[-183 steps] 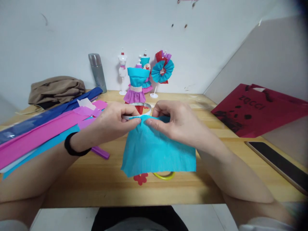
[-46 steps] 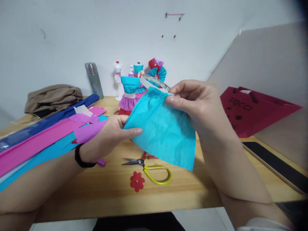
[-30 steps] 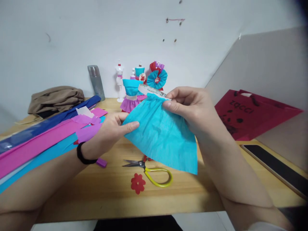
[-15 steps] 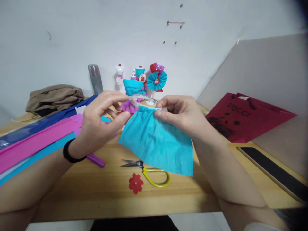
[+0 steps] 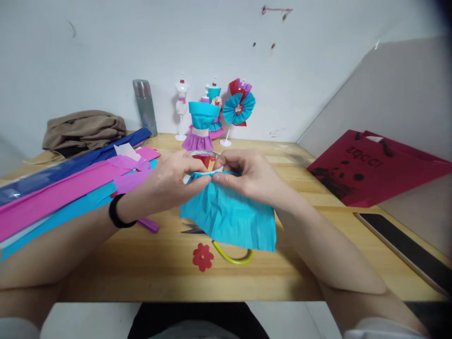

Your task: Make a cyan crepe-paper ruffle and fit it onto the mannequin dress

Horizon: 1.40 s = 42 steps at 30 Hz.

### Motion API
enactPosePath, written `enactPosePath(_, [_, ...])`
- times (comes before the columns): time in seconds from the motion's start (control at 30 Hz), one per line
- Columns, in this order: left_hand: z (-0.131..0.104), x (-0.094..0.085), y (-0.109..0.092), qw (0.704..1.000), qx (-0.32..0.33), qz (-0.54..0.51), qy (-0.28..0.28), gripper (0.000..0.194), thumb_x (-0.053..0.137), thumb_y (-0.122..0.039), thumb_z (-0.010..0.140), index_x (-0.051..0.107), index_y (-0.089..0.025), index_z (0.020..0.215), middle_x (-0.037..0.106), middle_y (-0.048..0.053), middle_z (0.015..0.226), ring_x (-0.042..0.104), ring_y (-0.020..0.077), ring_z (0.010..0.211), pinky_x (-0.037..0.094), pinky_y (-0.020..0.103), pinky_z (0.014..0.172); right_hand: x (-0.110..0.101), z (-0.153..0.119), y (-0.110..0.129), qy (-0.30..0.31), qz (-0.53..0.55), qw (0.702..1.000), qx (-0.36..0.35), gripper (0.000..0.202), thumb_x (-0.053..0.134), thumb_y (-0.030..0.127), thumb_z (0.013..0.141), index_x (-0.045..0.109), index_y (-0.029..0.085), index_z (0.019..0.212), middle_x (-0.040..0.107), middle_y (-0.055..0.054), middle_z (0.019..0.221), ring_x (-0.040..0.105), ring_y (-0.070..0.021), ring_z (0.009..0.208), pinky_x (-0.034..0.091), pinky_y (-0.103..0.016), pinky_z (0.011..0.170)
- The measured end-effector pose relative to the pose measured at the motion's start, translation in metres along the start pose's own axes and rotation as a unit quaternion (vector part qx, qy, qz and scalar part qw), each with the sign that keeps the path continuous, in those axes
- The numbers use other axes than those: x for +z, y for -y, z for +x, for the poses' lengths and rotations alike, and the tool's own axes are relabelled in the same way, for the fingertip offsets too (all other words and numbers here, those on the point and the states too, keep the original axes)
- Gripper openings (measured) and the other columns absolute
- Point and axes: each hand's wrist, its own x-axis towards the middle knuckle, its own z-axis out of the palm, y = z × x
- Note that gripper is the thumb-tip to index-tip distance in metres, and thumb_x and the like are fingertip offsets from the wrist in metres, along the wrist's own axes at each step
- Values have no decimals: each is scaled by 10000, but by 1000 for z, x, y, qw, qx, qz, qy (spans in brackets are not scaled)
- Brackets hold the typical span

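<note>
Head view: left hand (image 5: 172, 178) and right hand (image 5: 246, 173) pinch a turquoise sheet (image 5: 235, 219), wooden table (image 5: 141, 280) beneath, white wall (image 5: 158, 40) behind.

Your turquoise paper sheet (image 5: 240, 219) hangs above the counter (image 5: 137, 268), creased and flaring, its gathered top edge pinched by your left hand (image 5: 176, 176) and right hand (image 5: 245, 174); white tape (image 5: 202, 153) runs along that edge, looping away behind.

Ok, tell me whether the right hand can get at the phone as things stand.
Probably yes: nothing visible covers the phone, but the right hand is pinching the blue sheet and would likely have to let go first.
</note>
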Motion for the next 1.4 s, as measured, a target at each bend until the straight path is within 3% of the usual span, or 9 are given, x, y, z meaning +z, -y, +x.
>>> enactPosePath(0.13, [-1, 1, -3, 1000, -5, -2, 8, 267, 530, -171, 852, 581, -174, 590, 598, 7, 578, 520, 130, 598, 385, 275, 574, 2, -1, -1, -1, -38, 999, -7, 79, 634, 244, 801, 612, 215, 731, 589, 5, 663, 523, -159, 629, 380, -298, 585])
enactPosePath(0.2, [-3, 2, -5, 998, 21, 53, -11, 293, 513, -187, 860, 558, -179, 571, 595, 25, 590, 511, 150, 601, 409, 318, 622, 4, -2, -1, -15, -65, 998, -14, 26, 637, 232, 803, 641, 209, 793, 620, -7, 703, 552, -173, 669, 387, -306, 609])
enactPosePath(0.33, [-4, 5, -6, 990, 58, 123, -40, 313, 469, -182, 857, 501, -195, 546, 514, 16, 551, 466, 169, 591, 444, 414, 747, 9, -4, -1, -38, -121, 992, -25, 136, 649, 221, 814, 684, 190, 942, 628, -8, 714, 555, -173, 672, 363, -305, 622])
enactPosePath(0.5, [-2, 5, -5, 995, 18, 88, -31, 304, 510, -173, 805, 401, -209, 523, 372, -26, 504, 363, 145, 543, 437, 386, 780, 12, -4, -3, -67, -167, 983, -21, 252, 654, 286, 844, 692, 195, 1077, 608, 0, 669, 525, -174, 601, 338, -310, 604])
enactPosePath(0.6, [-1, 2, -5, 996, 3, 82, -43, 304, 515, -184, 813, 416, -207, 527, 398, -27, 505, 370, 141, 544, 425, 362, 784, 13, -4, -3, -83, -174, 981, -26, 390, 640, 307, 859, 631, 191, 1230, 615, -1, 673, 547, -196, 614, 359, -322, 614])
enactPosePath(0.7, [0, -2, -6, 998, -27, 47, -25, 275, 526, -185, 826, 492, -198, 554, 502, -16, 540, 406, 129, 545, 370, 301, 634, 12, -7, -1, -97, -159, 982, -37, 465, 632, 313, 865, 541, 193, 1304, 634, 5, 686, 579, -205, 645, 394, -329, 637])
enactPosePath(0.9, [3, -5, -2, 994, -100, -40, 6, 246, 535, -207, 839, 602, -156, 608, 559, -21, 557, 442, 93, 549, 314, 243, 540, 7, -9, 2, -139, -185, 973, -24, 256, 669, 347, 837, 562, 218, 1030, 631, 1, 699, 590, -192, 631, 395, -319, 617])
enactPosePath(1.07, [5, -7, 0, 987, -136, -82, 34, 297, 501, -240, 832, 564, -150, 556, 431, -35, 524, 379, 89, 544, 270, 239, 504, 1, -7, 3, -105, -182, 977, -23, 153, 678, 303, 813, 566, 206, 773, 647, -29, 707, 583, -193, 641, 385, -323, 607])
enactPosePath(1.4, [8, -8, 1, 979, -162, -105, 64, 281, 482, -245, 798, 604, -143, 567, 432, -37, 519, 378, 87, 538, 262, 243, 508, 0, -2, 4, -53, -39, 998, -20, 135, 606, 160, 797, 590, 203, 669, 606, 6, 634, 534, -147, 607, 408, -298, 599])
